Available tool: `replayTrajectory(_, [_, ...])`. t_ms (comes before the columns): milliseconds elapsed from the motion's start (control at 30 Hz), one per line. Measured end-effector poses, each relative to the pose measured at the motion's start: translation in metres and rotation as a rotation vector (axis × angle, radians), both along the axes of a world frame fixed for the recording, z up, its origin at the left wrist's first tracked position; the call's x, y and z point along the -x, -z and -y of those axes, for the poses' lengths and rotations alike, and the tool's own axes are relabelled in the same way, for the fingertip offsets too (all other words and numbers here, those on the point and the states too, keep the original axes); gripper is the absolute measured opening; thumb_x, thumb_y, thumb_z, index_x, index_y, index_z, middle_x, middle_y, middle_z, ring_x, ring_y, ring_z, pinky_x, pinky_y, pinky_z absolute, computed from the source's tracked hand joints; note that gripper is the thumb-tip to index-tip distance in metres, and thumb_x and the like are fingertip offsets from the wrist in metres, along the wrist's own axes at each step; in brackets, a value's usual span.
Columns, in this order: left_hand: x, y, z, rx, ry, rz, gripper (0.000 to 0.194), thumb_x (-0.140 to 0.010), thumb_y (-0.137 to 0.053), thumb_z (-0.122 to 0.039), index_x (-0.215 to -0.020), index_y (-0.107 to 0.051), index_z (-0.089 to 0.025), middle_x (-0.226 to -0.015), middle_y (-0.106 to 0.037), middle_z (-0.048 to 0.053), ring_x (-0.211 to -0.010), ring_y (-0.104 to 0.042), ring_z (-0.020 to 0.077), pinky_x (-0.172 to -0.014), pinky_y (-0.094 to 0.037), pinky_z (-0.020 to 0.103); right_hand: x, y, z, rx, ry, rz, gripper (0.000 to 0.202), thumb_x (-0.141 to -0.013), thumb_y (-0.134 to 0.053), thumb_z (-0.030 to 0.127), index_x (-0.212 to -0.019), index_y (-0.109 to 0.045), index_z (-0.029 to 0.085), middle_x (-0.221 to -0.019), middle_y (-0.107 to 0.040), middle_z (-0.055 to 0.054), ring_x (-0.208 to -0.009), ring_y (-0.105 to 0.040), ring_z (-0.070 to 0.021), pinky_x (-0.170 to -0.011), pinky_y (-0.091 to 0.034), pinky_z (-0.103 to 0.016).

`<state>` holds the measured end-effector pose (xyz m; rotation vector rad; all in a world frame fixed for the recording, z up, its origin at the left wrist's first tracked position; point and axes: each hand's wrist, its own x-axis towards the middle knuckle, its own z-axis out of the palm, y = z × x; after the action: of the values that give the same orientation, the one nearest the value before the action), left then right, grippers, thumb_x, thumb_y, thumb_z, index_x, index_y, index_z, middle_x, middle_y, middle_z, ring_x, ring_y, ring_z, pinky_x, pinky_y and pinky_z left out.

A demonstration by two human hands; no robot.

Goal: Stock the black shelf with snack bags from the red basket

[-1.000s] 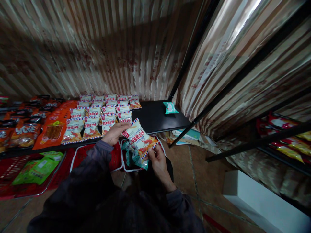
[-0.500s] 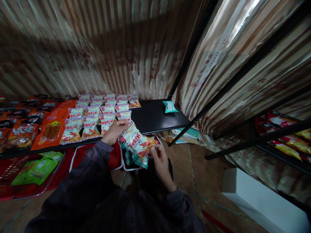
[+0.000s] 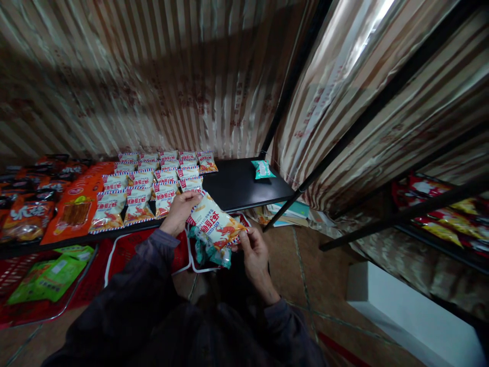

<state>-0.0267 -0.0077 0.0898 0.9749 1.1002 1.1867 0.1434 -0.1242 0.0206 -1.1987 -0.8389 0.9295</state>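
Note:
Both my hands hold one white-and-orange snack bag (image 3: 214,223) by opposite ends, printed side up. My left hand (image 3: 182,210) pinches its upper left corner, and my right hand (image 3: 255,254) pinches its lower right end. Beneath the bag, teal snack packets (image 3: 208,250) show over a red basket with a white handle (image 3: 191,257). Beyond my left hand, rows of matching snack bags (image 3: 139,205) stand on a black shelf (image 3: 233,184). A single teal packet (image 3: 263,169) lies toward the shelf's right end.
Orange snack bags (image 3: 74,209) fill the shelf's left part. Green packets (image 3: 51,275) lie in a red basket (image 3: 91,283) at lower left. Black posts (image 3: 317,176) slant up on the right, near a white box (image 3: 412,311) on the tiled floor. A striped curtain (image 3: 171,76) hangs behind.
The held bag has tilted slightly flatter between my hands, and my right hand has shifted a little. My view has moved slightly to the right.

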Motion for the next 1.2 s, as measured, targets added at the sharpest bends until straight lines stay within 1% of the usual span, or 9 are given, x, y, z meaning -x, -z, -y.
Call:
replayTrajectory(133, [-0.001,0.002,-0.002,0.034,0.054,-0.015,0.031,-0.045,-0.082,-0.038,-0.063,-0.068,-0.016,-0.06,-0.065,0.0,-0.055,-0.054,0.0121,-0.055,-0.042,0.023,0.002,-0.004,0.0,0.018,0.036,-0.082,0.033,-0.074,-0.064,0.052,-0.078,-0.052,0.022,-0.066,-0.058,0.003,-0.056,-0.056,-0.0125,-0.042,-0.039,-0.021])
replayTrajectory(333, [0.0,0.006,-0.002,0.053,0.027,0.008,0.029,-0.047,-0.081,-0.034,-0.065,-0.068,-0.016,-0.06,-0.065,0.0,-0.056,-0.056,0.0123,-0.058,-0.043,0.023,0.004,-0.002,-0.004,0.042,0.034,-0.139,0.033,-0.07,-0.069,0.05,-0.077,-0.053,0.021,-0.067,-0.059,0.003,-0.054,-0.055,-0.0115,-0.044,-0.042,-0.021])
replayTrajectory(567, [0.006,0.009,-0.004,0.087,0.123,-0.037,0.022,-0.051,-0.079,-0.031,-0.063,-0.068,-0.016,-0.056,-0.064,0.0,-0.051,-0.054,0.0121,-0.053,-0.042,0.023,0.006,-0.006,-0.004,0.072,0.057,-0.214,0.034,-0.066,-0.072,0.049,-0.074,-0.055,0.021,-0.063,-0.058,0.005,-0.054,-0.055,-0.0108,-0.043,-0.041,-0.02])
replayTrajectory(667, [0.009,0.012,-0.005,0.084,0.135,-0.035,0.023,-0.052,-0.079,-0.031,-0.065,-0.069,-0.016,-0.058,-0.065,0.001,-0.052,-0.055,0.0123,-0.054,-0.043,0.023,0.007,-0.008,-0.005,0.087,0.06,-0.236,0.035,-0.064,-0.074,0.049,-0.072,-0.054,0.02,-0.061,-0.056,0.005,-0.053,-0.054,-0.01,-0.041,-0.039,-0.019])
replayTrajectory(767, [0.009,0.013,-0.007,0.093,0.125,-0.027,0.021,-0.052,-0.079,-0.03,-0.063,-0.068,-0.016,-0.058,-0.065,0.001,-0.053,-0.056,0.0127,-0.055,-0.043,0.024,0.009,-0.009,-0.005,0.097,0.05,-0.254,0.036,-0.063,-0.075,0.049,-0.072,-0.053,0.021,-0.062,-0.056,0.005,-0.051,-0.053,-0.0097,-0.041,-0.041,-0.019])
replayTrajectory(933, [0.009,0.009,-0.01,0.091,0.116,-0.013,0.019,-0.054,-0.078,-0.029,-0.064,-0.069,-0.016,-0.059,-0.065,0.0,-0.054,-0.055,0.0121,-0.056,-0.043,0.023,0.011,-0.01,-0.005,0.097,0.037,-0.285,0.039,-0.057,-0.079,0.045,-0.075,-0.052,0.022,-0.062,-0.056,0.006,-0.05,-0.054,-0.0096,-0.042,-0.046,-0.02])
replayTrajectory(1100, [0.007,0.002,-0.008,0.041,0.132,-0.011,0.016,-0.056,-0.078,-0.028,-0.062,-0.068,-0.016,-0.058,-0.064,0.0,-0.054,-0.054,0.0119,-0.059,-0.044,0.025,0.008,-0.009,-0.004,0.105,0.001,-0.293,0.038,-0.058,-0.08,0.04,-0.078,-0.053,0.022,-0.067,-0.059,0.005,-0.053,-0.054,-0.0096,-0.043,-0.047,-0.02])
replayTrajectory(1200, [0.006,0.0,-0.007,0.017,0.138,-0.027,0.018,-0.055,-0.078,-0.03,-0.062,-0.068,-0.016,-0.057,-0.063,-0.001,-0.054,-0.053,0.0116,-0.059,-0.043,0.024,0.007,-0.009,-0.003,0.092,0.015,-0.311,0.038,-0.058,-0.08,0.039,-0.078,-0.053,0.022,-0.068,-0.059,0.006,-0.055,-0.055,-0.0096,-0.043,-0.047,-0.019])
